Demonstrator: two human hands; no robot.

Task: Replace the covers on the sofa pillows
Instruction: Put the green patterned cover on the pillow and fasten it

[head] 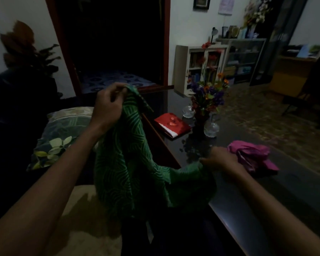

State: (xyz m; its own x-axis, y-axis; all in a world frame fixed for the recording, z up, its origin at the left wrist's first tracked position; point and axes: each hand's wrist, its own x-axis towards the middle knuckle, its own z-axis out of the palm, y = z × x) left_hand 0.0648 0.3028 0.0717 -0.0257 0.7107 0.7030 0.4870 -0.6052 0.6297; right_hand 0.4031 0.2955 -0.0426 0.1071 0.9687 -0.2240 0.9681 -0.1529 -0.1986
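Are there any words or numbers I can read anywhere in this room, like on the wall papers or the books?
No text can be read.
Wall poster: print too blurred.
Framed picture: too dark and small.
Books in the white cabinet: spines too small.
Red folded cloth on the table: a pattern, no letters.
Green pillow cover: only a line pattern.
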